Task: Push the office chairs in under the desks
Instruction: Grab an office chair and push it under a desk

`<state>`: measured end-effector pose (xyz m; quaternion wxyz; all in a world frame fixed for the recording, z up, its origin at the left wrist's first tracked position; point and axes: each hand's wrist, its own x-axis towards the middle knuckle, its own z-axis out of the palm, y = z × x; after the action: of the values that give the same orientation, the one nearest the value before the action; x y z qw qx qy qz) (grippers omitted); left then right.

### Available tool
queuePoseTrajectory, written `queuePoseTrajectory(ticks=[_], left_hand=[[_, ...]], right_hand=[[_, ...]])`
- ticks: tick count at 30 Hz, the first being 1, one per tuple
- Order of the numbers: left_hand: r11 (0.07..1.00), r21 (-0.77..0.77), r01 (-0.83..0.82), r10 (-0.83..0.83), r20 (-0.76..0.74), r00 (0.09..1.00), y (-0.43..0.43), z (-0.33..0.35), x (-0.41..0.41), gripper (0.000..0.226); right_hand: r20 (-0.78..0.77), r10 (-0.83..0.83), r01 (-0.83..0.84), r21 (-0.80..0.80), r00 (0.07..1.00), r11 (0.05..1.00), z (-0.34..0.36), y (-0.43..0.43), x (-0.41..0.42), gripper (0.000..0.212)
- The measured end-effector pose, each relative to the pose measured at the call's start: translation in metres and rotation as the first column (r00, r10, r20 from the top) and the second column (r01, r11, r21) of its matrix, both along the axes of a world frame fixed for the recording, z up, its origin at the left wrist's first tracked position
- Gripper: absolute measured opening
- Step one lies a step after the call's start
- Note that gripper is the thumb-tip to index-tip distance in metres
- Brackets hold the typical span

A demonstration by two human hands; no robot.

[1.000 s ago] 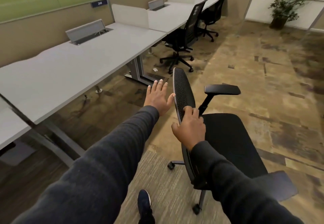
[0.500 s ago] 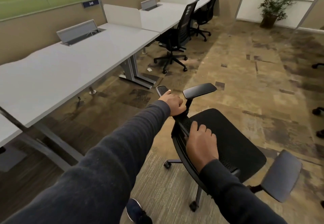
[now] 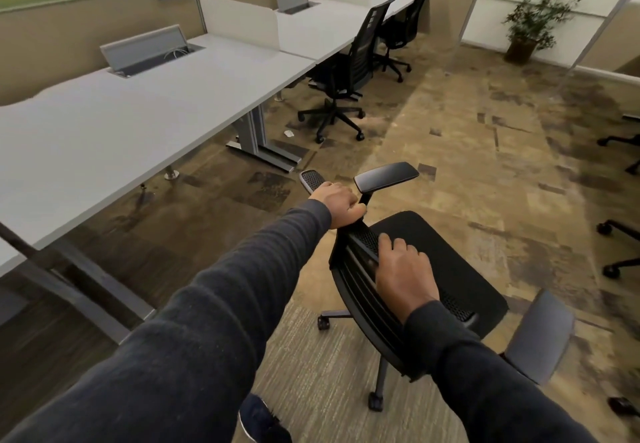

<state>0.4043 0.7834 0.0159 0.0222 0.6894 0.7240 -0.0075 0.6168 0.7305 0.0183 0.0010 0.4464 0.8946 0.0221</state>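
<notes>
A black mesh office chair (image 3: 460, 269) stands on the carpet in front of me, its seat facing right, away from the long white desk (image 3: 121, 123) at left. My left hand (image 3: 337, 205) grips the top edge of the chair's backrest near its far end. My right hand (image 3: 403, 276) lies over the backrest's top edge closer to me, fingers curled over it. Two more black chairs (image 3: 349, 71) (image 3: 403, 32) sit at the desks farther back, partly pushed under.
Metal desk legs (image 3: 256, 134) stand under the near desk. A potted plant (image 3: 530, 26) is at the back right. Bases of other chairs (image 3: 620, 234) show at the right edge. My shoe (image 3: 259, 420) is at the bottom. Open carpet lies ahead.
My left hand went from open beside the backrest to gripping its top edge. The chair has swung so its seat faces right, and my right hand shifted along the backrest.
</notes>
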Motion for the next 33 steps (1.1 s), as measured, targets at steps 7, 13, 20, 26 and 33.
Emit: queuePoseTrajectory(ticks=[7,13,20,26,33], left_hand=[[0.999,0.039,-0.026,0.025,0.040,0.999,-0.015,-0.005,-0.018,0.056],[0.992,0.053,-0.116,0.110,0.112,0.988,-0.039,-0.009,-0.045,0.060],[0.965,0.086,-0.248,0.238,0.114,0.965,-0.079,-0.015,-0.086,0.055],[0.912,0.138,-0.387,0.373,0.121,0.920,-0.120,-0.014,-0.129,0.045],[0.832,0.191,-0.521,0.529,0.015,0.849,-0.178,-0.014,-0.197,0.050]], right_hand=[[0.042,0.096,-0.097,0.020,0.994,0.995,-0.008,0.020,0.001,0.054],[0.036,0.246,-0.248,0.060,0.969,0.967,-0.007,0.041,-0.013,0.057],[-0.004,0.370,-0.369,0.067,0.929,0.927,-0.007,0.057,-0.058,0.072],[-0.027,0.492,-0.488,0.079,0.870,0.869,-0.002,0.065,-0.119,0.091],[-0.064,0.630,-0.624,0.094,0.774,0.776,-0.002,0.060,-0.207,0.099]])
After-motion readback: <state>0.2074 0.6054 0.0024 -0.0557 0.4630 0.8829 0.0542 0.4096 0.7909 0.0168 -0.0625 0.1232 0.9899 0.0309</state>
